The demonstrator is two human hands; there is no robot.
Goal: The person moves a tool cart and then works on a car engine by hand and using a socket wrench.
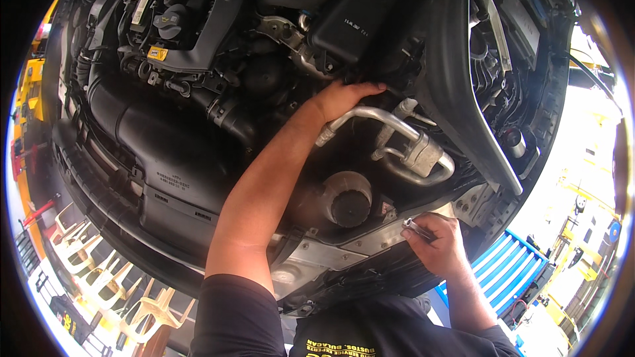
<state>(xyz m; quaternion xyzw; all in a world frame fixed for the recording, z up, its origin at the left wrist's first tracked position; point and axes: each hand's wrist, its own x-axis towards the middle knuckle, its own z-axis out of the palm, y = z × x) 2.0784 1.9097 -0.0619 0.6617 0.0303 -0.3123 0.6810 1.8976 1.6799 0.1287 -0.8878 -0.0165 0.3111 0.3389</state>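
Note:
My left arm reaches across the engine bay. My left hand [344, 100] rests beside the black plastic engine box [357, 16], just above a bent silver metal pipe [370, 114]. One finger stretches out to the right; the others are hidden behind the hand. In my right hand [438, 241], closed near the front edge of the bay, is a short chrome socket [418, 228] with its hollow end pointing up and left. That hand is over the grey metal front crossmember [370, 241].
A round black-capped opening [350, 206] lies between my arms. A wide black air duct [165, 139] fills the left side, and a black strut [456, 73] slants down the right. Cream plastic chairs [155, 314] and a blue slatted rack [493, 271] stand beyond the car.

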